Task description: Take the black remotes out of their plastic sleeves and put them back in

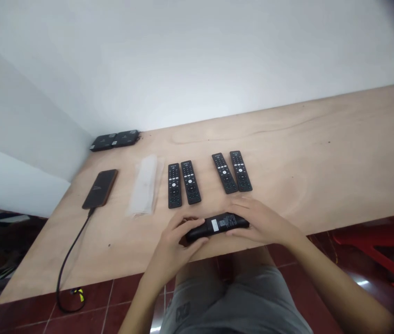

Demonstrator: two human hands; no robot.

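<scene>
Near the front edge of the table, a black remote (222, 224) is held lengthwise between both hands, its labelled back facing up. My left hand (181, 236) grips its left end, thumb on the near side and fingers on the far side. My right hand (252, 219) is closed around its right end. Beyond the hands, two remotes (174, 185) (190, 182) lie face up side by side. Another pair of remotes (224, 172) (240, 170) lies face up farther right, their lower ends close together.
On the wooden table (308, 171), clear plastic sleeves (144, 185) lie left of the remotes. A phone (100, 188) with a black cable (65, 266) is farther left. Two black boxes (104, 142) (126, 138) sit by the wall. A red stool (378, 246) stands at right.
</scene>
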